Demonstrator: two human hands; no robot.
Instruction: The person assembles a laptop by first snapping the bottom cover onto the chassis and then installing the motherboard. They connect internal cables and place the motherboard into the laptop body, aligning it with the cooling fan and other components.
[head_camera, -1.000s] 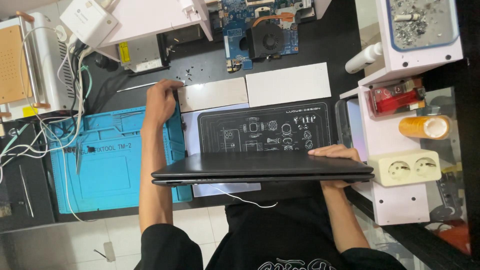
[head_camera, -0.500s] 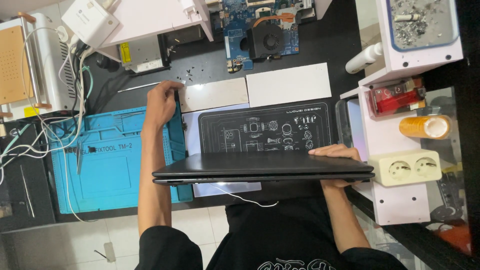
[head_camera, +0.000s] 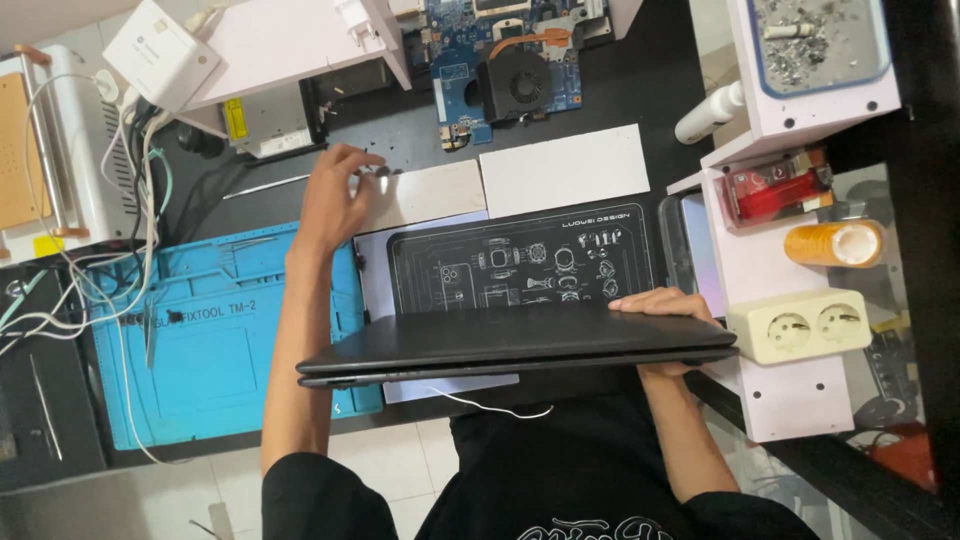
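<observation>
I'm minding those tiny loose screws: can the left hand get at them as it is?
Probably yes: the left hand has its fingertips at the small screws on the black bench, with nothing lying between.

One head-worn camera looks steeply down from close above onto the dark worktop (head_camera: 650, 90) and the person's arms.

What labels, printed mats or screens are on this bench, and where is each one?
Black mat: centre, rectangular, white line drawings.
Blue mat: left, rectangular, dark lettering.
Yellow label: upper left, small rectangle on a grey metal box.
Laptop: front, black, closed, screen hidden, right hand on it.
Left hand: by small screws.
</observation>
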